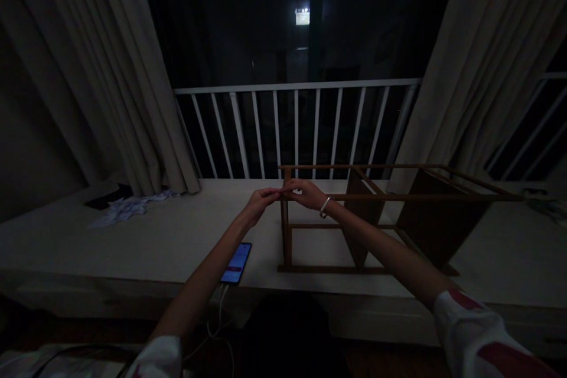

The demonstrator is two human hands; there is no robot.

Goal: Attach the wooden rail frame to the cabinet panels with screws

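A brown wooden shelf frame (363, 270) lies on its side on the white ledge, with dark shelf panels (443, 218) set between its rails. At its left end, close to the upper corner, my two hands meet fingertip to fingertip. My left hand (259, 205) has its thumb and fingers pinched together, just outside the frame. Coming over the long rail, my right hand (308, 194) is pinched too, a silver bangle on its wrist. Whatever sits between the fingertips is too small and dark to make out. Whether the fingers touch the wood cannot be told.
A lit phone (237, 263) lies at the ledge's front edge beside my left forearm, white cables (220, 313) hanging below it. Crumpled papers (128, 208) lie at the left. White railings (296, 130) and a dark window stand behind, between curtains (110, 71).
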